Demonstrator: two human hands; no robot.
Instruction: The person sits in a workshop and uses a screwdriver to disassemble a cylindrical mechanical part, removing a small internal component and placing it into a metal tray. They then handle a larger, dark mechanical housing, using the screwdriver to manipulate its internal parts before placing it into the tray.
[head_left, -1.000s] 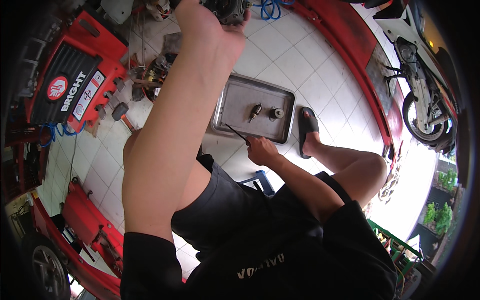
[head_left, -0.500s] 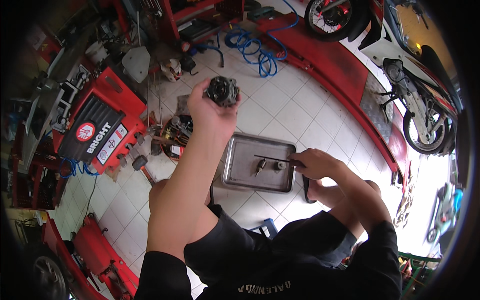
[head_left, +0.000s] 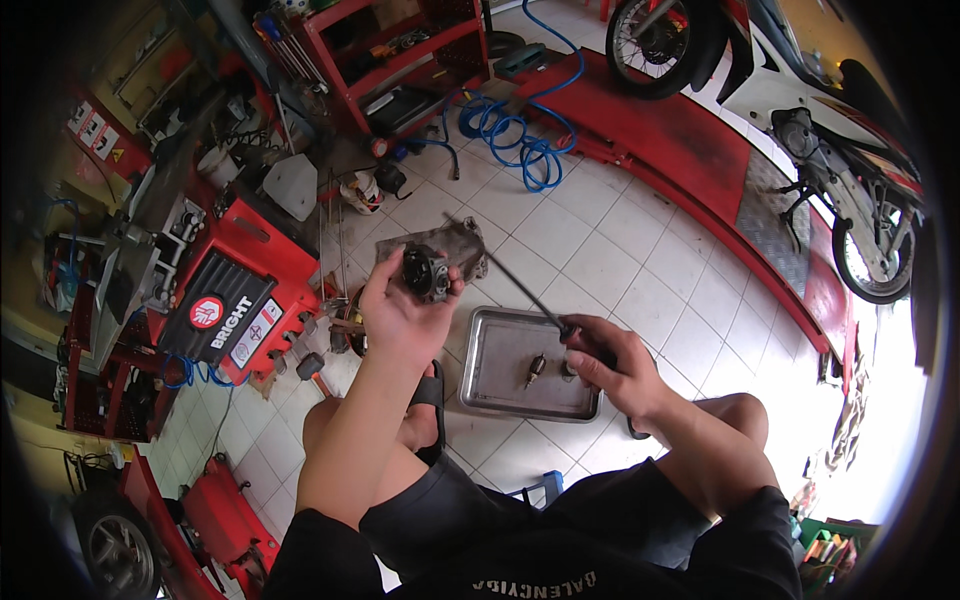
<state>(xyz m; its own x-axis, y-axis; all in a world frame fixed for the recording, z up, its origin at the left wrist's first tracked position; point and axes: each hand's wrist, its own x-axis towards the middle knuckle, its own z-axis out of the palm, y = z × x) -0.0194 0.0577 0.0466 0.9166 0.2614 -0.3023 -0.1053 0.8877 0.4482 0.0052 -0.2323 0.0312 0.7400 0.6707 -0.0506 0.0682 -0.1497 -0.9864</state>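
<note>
My left hand (head_left: pixel 405 320) is closed around a round, dark metal engine part (head_left: pixel 428 272), raised above the floor with its hollow side showing. In my right hand (head_left: pixel 620 365) is a screwdriver (head_left: pixel 530 296), gripped by its dark handle. Its long thin shaft points up and to the left, the tip past the engine part and apart from it. Below the hands lies a shallow metal tray (head_left: pixel 490 335) on the tiles. A small metal piece (head_left: pixel 536 372) rests in it; a second one beside my right fingers is partly hidden.
A greyish rag-like piece (head_left: pixel 460 248) lies on the floor beyond my left hand. Blue coiled hose (head_left: pixel 525 150) spreads near a red lift platform (head_left: pixel 650 130) with a motorcycle (head_left: pixel 820 140) on the right. A red machine (head_left: pixel 230 310) and a mallet (head_left: pixel 312 367) stand left.
My right hand has lifted the screwdriver from over the tray and angled it toward the far left. My left hand has come lower and slightly left, still holding the engine part. The view has shifted.
</note>
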